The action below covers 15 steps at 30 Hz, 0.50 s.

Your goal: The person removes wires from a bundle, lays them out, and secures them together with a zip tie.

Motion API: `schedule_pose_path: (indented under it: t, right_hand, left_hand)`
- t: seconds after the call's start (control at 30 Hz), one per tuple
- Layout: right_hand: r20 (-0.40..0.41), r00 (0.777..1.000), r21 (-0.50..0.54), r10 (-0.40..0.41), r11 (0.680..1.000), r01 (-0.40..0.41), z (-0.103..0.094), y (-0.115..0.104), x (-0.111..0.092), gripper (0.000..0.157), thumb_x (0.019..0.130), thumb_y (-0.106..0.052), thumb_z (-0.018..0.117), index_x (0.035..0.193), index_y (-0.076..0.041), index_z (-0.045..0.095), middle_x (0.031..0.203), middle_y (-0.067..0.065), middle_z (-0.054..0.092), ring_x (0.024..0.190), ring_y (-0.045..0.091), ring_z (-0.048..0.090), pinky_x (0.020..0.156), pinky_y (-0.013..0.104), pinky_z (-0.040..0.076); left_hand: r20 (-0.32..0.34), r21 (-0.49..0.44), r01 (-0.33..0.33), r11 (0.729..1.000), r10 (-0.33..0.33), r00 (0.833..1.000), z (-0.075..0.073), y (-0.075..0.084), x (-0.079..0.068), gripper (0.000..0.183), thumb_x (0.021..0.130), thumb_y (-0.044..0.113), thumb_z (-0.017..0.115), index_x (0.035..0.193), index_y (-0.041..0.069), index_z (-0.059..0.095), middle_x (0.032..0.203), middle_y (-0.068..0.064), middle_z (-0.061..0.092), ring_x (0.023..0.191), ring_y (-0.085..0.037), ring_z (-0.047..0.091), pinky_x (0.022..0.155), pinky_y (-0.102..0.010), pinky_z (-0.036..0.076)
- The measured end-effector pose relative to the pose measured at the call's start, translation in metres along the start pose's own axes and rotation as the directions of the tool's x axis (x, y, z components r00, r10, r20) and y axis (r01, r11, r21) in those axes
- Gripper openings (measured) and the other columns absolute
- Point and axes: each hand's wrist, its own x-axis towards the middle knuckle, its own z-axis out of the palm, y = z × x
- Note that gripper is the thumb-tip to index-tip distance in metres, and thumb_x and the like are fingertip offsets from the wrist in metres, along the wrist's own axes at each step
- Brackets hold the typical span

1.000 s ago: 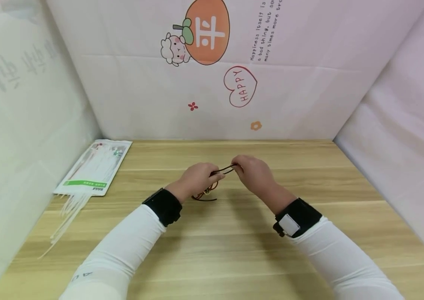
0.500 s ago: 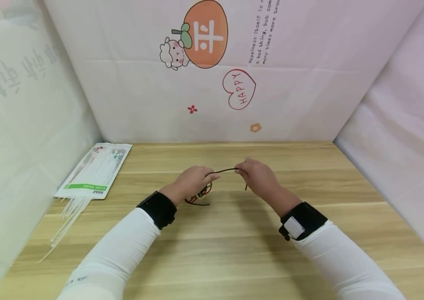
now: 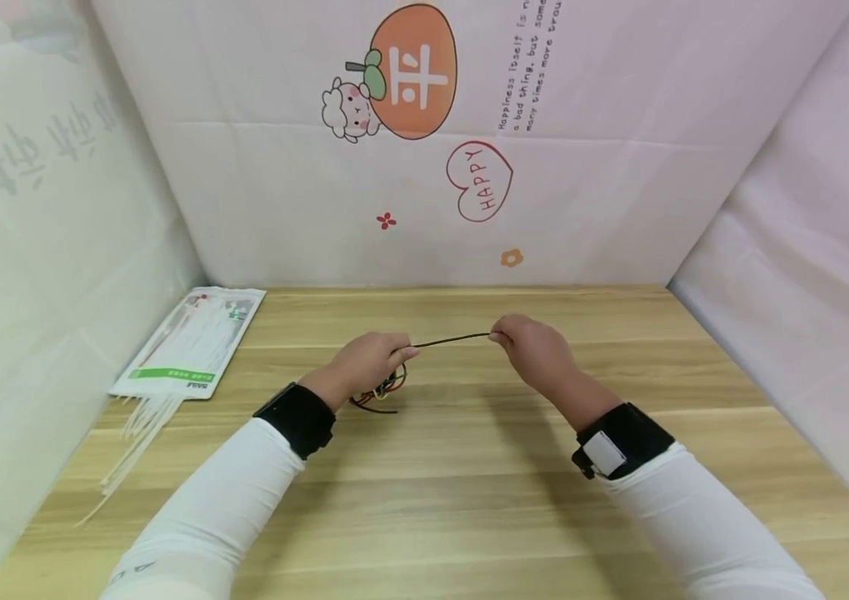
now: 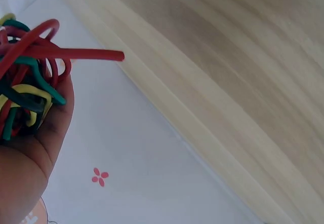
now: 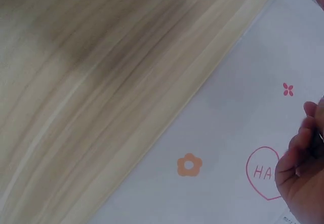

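The hands are well apart above the middle of the wood-grain table (image 3: pixel 424 508), the left hand (image 3: pixel 367 360) clasping a tangled bundle of red, green and yellow wires (image 4: pixel 38 77) and the right hand (image 3: pixel 544 358) pinching a thin dark wire (image 3: pixel 450 340). That wire runs nearly straight between the two hands, rising slightly to the right, while loops of the bundle hang below the left hand. At the far left lies a white packet (image 3: pixel 187 342), thin white strips (image 3: pixel 150 417) trailing from its near end.
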Motion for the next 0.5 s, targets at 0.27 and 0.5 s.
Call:
schedule_pose_path:
  t: [0.27,0.5]
  right_hand:
    - [-0.169,0.980,-0.104,-0.106,0.991,0.090,-0.007,0.005,0.007,0.009,0.093,-0.009,0.062,0.098,-0.006,0.068,0.088,0.009,0.064,0.080,0.029,0.063,0.059,0.041,0.051]
    - [-0.209,0.975,-0.109,-0.078,0.992,0.056,-0.013,0.010,0.010,0.009,0.093,-0.008,0.061,0.098,-0.005,0.068,0.089,0.011,0.063,0.074,0.030,0.061,0.053,0.042,0.047]
  left_hand:
    - [0.102,-0.043,0.051,0.998,-0.047,0.994,-0.008,-0.001,-0.010,0.018,0.101,0.012,0.046,0.092,0.005,0.060,0.080,-0.006,0.053,0.062,-0.015,0.042,0.062,-0.030,0.036]
    - [0.058,0.020,0.086,0.996,-0.087,0.994,-0.008,-0.006,-0.015,0.014,0.090,0.003,0.054,0.103,0.004,0.061,0.088,-0.006,0.057,0.071,-0.017,0.049,0.065,-0.030,0.043]
